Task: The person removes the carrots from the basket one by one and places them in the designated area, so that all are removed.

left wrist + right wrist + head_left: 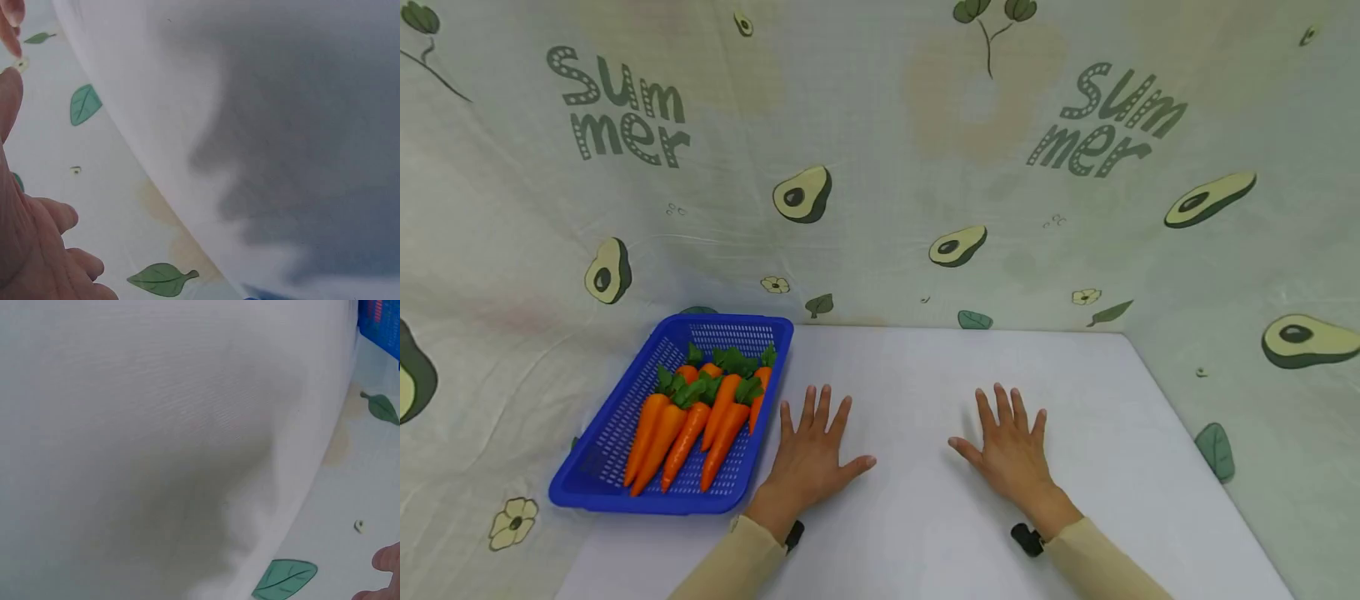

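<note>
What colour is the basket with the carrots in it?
The basket is deep blue; it shows best in the head view.

Pale cloth (872, 108) bearing printed avocados (802, 196), leaves (975, 320) and "Summer" lettering (625, 108) stands behind and at both sides. The tabletop (917, 392) is white, softly lit.

Reads "Summer" twice on the pale cloth (865, 108) behind the bench (917, 467). At upper left in the head view, splits over two lines in the left print (628, 93), with "Sum" above and "mer" below; runs slightly downhill to the right, in chunky grey-green letters filled with pale dots. At upper right, breaks the same way in the right print (1107, 107), with "Sum" over "mer" again; leans to the right, in matching grey-green, dotted letters.
</note>
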The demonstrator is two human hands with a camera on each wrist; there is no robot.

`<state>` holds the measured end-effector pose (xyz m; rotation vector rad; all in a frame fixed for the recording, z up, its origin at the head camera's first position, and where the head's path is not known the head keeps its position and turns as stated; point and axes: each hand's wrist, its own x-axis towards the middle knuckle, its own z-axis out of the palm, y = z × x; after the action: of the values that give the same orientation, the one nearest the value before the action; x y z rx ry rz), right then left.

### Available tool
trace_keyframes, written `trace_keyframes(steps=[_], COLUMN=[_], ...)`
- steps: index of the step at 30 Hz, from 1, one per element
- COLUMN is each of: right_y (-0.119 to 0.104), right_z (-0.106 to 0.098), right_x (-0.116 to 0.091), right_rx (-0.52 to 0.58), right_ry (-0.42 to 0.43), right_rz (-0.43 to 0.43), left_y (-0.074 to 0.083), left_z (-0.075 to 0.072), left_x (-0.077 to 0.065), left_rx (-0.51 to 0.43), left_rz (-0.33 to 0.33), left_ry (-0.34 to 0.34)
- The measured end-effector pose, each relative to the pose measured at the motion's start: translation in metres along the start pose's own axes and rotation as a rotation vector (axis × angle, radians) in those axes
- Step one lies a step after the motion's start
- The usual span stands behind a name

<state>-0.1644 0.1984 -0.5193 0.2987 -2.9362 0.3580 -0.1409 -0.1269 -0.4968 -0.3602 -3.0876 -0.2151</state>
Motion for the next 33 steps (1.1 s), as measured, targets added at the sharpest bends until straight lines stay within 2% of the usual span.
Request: trace_keyframes(steps=[3,6,10,13,17,21,25,28,30,33], right_y=[-0.016,-0.036,-0.068,-0.094,-0.131,-0.17,-0.211,-0.238,-0.253,-0.27], right_z=[-0.002,-0.004,-0.006,-0.007,-0.007,-0.008,-0.003,0.003,0.009,0.016], right_x=[0.006,0.015,0.026,0.032,0.038,0.041,0.043,0.042,0.041,0.041], right_rx=[0.009,-0.002,-0.019,-0.023,-0.043,-0.053,-0.056,-0.085,-0.103,-0.093], right_ry=[0.009,0.023,0.059,0.063,0.044,0.008,-0.055,-0.1,-0.125,-0.156], right_rz=[-0.03,-0.079,-0.164,-0.237,-0.341,-0.443,-0.537,-0.587,-0.61,-0.619], left_y=[-0.002,-0.006,-0.016,-0.032,-0.068,-0.118,-0.17,-0.201,-0.216,-0.229], left_z=[-0.003,-0.012,-0.036,-0.055,-0.079,-0.09,-0.09,-0.084,-0.08,-0.073], left_x=[-0.007,-0.017,-0.032,-0.043,-0.058,-0.073,-0.087,-0.097,-0.103,-0.104], left_rx=[-0.005,-0.012,-0.044,-0.074,-0.1,-0.11,-0.099,-0.11,-0.114,-0.094], left_rz=[-0.008,-0.017,-0.024,-0.037,-0.086,-0.166,-0.252,-0.309,-0.342,-0.372], left_ry=[0.01,0.045,0.109,0.147,0.167,0.165,0.143,0.099,0.07,0.048])
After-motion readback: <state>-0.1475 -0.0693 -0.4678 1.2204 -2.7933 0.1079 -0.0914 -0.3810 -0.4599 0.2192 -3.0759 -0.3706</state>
